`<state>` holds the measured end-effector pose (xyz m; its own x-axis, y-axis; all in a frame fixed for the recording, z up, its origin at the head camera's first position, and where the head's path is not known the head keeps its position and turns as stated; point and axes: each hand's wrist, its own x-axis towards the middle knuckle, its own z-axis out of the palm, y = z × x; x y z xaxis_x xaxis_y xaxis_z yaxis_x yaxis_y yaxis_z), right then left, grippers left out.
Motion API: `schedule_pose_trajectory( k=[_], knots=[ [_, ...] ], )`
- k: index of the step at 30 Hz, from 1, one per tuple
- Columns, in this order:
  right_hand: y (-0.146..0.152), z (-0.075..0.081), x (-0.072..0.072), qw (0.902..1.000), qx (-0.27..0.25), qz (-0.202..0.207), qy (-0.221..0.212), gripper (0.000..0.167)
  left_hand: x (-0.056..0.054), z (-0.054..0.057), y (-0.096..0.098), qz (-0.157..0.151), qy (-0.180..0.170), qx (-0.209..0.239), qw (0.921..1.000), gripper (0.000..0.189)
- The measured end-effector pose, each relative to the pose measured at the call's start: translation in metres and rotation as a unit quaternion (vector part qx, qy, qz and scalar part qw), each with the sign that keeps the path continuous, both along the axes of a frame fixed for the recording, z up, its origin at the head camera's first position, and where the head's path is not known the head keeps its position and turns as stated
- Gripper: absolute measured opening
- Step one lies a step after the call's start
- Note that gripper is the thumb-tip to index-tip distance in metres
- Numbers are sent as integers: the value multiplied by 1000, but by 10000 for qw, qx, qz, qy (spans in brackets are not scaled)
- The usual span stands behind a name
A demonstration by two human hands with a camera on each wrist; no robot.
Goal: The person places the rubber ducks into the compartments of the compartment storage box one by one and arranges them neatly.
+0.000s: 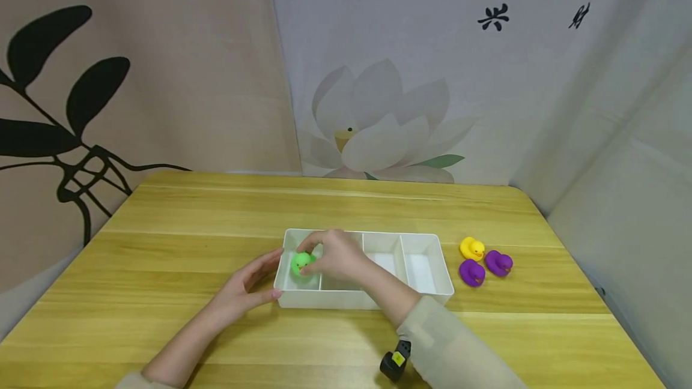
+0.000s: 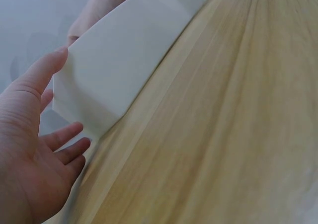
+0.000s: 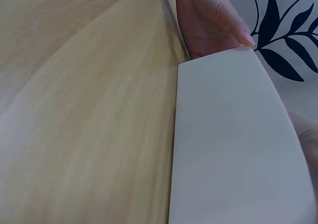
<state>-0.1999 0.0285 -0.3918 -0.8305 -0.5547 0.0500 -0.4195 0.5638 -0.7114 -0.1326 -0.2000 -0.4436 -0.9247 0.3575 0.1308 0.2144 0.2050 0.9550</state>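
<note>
A white divided tray (image 1: 365, 300) sits lengthwise on the table. In its leftmost compartment is a green rubber duck (image 1: 300, 263), which my right hand (image 1: 337, 257) pinches between thumb and fingers, reaching in from above. At the tray's left end, my left hand (image 1: 245, 287) touches the edge with spread fingers, its thumb at the front corner. The left wrist view shows that thumb against the rim, the other fingers loose beside the end wall. From the right wrist, the tray's long front wall (image 3: 233, 129) hides the duck.
Right of the tray stand a yellow rubber duck (image 1: 472, 248) and two purple rubber ducks (image 1: 498, 263). A black device with a yellow label (image 1: 398, 359) is at the right wrist. Printed curtains (image 1: 216, 77) hang behind the wooden table (image 1: 216, 209).
</note>
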Motion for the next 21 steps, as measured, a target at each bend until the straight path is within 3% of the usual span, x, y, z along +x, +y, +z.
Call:
schedule_pose_trajectory(
  k=[21],
  knots=[
    [-12,3,-5,9953,902,-102,-346,30,1,2,1,-57,105,7,9999,69]
  ],
)
